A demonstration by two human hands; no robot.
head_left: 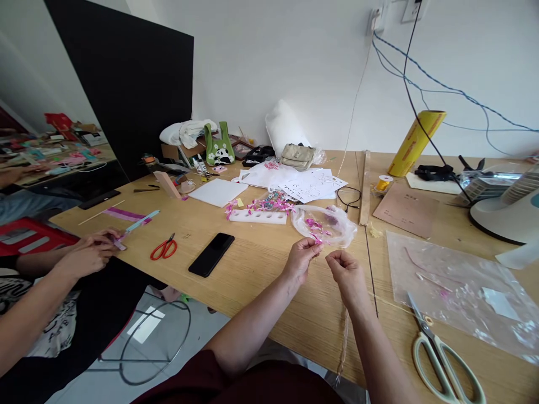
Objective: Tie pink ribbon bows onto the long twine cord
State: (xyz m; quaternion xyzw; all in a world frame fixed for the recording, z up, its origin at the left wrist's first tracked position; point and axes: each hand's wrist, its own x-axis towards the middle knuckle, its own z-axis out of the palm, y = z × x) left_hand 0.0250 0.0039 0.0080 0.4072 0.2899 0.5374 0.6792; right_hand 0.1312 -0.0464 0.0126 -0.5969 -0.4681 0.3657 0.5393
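Observation:
My left hand [302, 255] pinches a small pink paper piece [316, 240] just in front of a clear plastic bag [324, 223] holding more pink pieces. My right hand [344, 268] is closed a little to the right, fingers curled in a pinch around a thin pale string [346, 331] that runs down over the table's front edge. The two hands are close together above the wooden table [261, 269].
A black phone [211, 254] and red scissors [164, 248] lie to the left. White-handled scissors [442, 353] rest on a clear plastic sheet [455, 286] at right. A white holed tray [257, 215] with pink pieces sits behind. Another person's hands [90, 249] work at far left. A fan [509, 205] stands at right.

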